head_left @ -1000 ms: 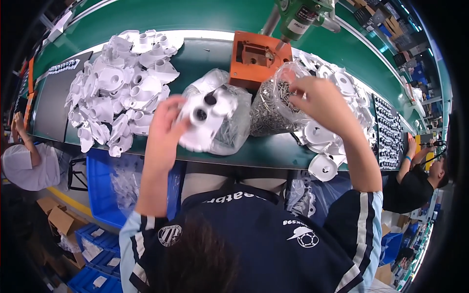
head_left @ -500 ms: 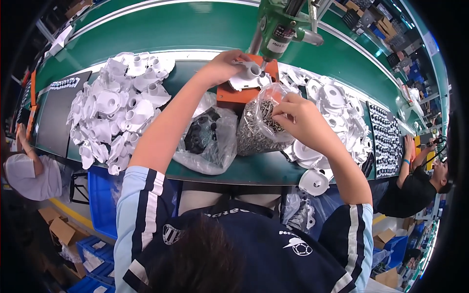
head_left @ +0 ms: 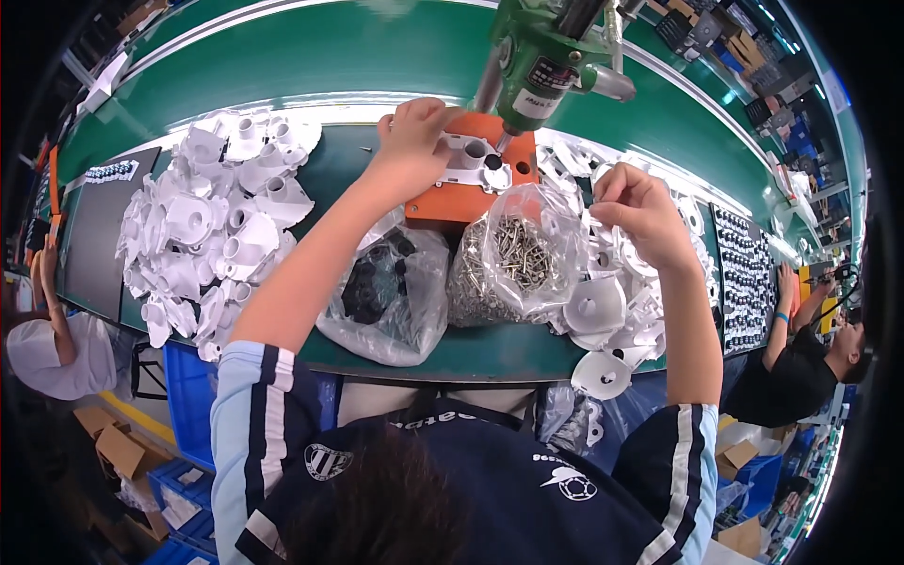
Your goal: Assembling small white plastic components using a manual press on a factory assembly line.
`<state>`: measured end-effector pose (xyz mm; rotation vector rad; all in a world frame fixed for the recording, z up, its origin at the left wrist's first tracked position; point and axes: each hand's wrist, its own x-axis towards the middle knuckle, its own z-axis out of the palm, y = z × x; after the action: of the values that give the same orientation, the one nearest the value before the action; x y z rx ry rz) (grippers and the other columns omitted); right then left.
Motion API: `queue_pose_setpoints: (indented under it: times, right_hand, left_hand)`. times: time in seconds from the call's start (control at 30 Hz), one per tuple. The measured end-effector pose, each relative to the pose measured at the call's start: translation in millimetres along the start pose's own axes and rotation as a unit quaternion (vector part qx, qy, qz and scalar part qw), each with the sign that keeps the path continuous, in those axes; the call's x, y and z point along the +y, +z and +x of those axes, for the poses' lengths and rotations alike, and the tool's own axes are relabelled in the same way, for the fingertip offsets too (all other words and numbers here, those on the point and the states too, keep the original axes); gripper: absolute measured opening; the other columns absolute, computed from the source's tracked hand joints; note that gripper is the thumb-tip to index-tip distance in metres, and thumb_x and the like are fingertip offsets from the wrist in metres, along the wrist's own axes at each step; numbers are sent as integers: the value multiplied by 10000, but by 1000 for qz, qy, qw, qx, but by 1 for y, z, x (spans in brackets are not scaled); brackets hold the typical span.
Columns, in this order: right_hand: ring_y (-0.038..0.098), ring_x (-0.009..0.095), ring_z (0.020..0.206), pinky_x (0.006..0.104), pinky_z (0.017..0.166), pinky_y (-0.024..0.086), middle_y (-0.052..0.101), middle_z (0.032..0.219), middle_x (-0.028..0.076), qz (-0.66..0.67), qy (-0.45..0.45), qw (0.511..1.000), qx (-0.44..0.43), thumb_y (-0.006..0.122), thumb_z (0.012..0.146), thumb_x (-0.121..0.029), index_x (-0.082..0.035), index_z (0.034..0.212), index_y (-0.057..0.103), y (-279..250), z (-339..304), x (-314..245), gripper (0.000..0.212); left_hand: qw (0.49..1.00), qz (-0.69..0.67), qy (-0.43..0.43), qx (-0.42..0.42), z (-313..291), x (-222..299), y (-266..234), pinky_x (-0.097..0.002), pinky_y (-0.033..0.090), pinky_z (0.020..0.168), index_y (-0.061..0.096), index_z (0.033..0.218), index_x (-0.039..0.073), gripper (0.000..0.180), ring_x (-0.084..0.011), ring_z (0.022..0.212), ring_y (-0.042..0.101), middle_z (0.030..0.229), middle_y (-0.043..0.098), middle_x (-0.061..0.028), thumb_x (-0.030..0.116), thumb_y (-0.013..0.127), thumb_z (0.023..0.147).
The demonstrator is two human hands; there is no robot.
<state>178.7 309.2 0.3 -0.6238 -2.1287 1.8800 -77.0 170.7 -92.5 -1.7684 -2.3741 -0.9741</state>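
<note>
My left hand (head_left: 414, 143) holds the left side of a white plastic part (head_left: 461, 169), its fingers bent over the edge. The part lies on an orange block (head_left: 438, 204), and a dark round piece (head_left: 493, 162) shows in one of its openings. Above the part hangs the head of a green press-like machine (head_left: 541, 71), its thin tip close to the part. My right hand (head_left: 642, 212) is raised to the right of an open clear bag of metal screws (head_left: 521, 252). Its thumb and fingertips are pinched together; whatever they hold is too small to make out.
A clear bag of black pieces (head_left: 377, 287) sits left of the screws. White plastic parts are heaped at left (head_left: 202, 221) and at right (head_left: 598, 306). A tray of small parts (head_left: 744, 273) lies far right. People work at both sides. A loose screw (head_left: 365, 148) lies behind.
My right hand has come out of the screw bag and moved right. The white part now sits flatter on the orange block, with my left hand still at its left side.
</note>
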Motion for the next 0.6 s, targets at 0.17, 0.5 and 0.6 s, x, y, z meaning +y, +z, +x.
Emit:
queue_pose_setpoints:
  times: [0.17,0.5,0.6]
  right_hand:
    - [515,96,655,204,603,409,547,738,35,-55,38,997,34,634,724,36,-17,823,545,1,19,3,144]
    - [622,134,810,226,714,464,654,866,64,-39,-12,998,56,644,795,-50,38,979,615,40,89,35,206]
    - [595,100,769,224,671,455,652,841,47,-24,-27,998,46,659,790,-66,22,956,631,42,102,56,190]
  left_hand:
    - [993,49,100,-43,-31,4,-15,-442,265,1022,543,1128,59,363,-319,1195,401,1255,472,-128,183,574,788]
    - [977,30,213,1,-37,11,-8,-419,410,946,535,975,-25,509,-375,1130,455,1165,506,-233,329,716,656]
    - [972,-1,237,14,-35,9,-7,-423,419,928,534,963,-19,526,-365,1108,471,1150,516,-226,342,722,631]
